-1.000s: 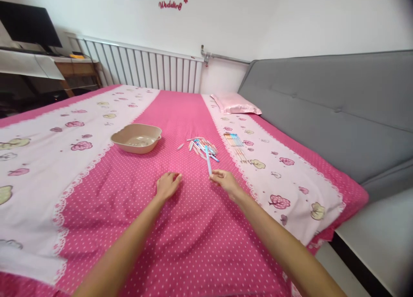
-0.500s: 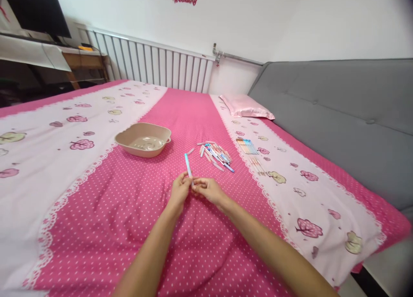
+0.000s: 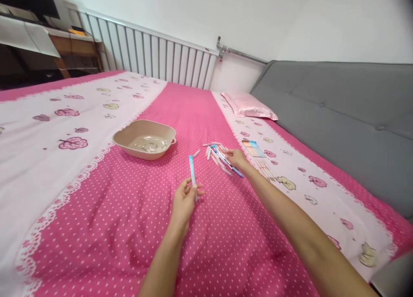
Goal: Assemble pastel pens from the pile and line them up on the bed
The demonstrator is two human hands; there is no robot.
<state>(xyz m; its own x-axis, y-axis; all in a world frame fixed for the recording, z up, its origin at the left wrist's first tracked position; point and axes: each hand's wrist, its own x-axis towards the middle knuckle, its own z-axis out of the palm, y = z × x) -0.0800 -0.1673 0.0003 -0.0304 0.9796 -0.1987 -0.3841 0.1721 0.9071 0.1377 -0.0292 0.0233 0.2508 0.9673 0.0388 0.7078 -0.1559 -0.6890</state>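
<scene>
My left hand [image 3: 183, 201] pinches a slim pen [image 3: 192, 173] with a bright blue upper end and a pale barrel, held upright over the pink bedspread. Its lower end passes behind my thumb and shows below it. My right hand [image 3: 238, 158] is at the right side of a loose pile of pen parts [image 3: 215, 156], its fingers drawn together among them. What they hold is too small to make out. The pile has white, pinkish and blue pieces. One loose pale piece [image 3: 196, 153] lies to its left.
A beige plastic basin [image 3: 142, 153] with small pale pieces inside stands left of the pile. To the right lie a row of assembled pens [image 3: 254, 148] and a group of slim pinkish pieces [image 3: 266, 170]. A pink pillow [image 3: 248, 105] lies near the grey headboard [image 3: 338, 103].
My right hand has left the pen and moved forward and right to the pile. My left hand still holds the pen upright. The view has tilted down slightly.
</scene>
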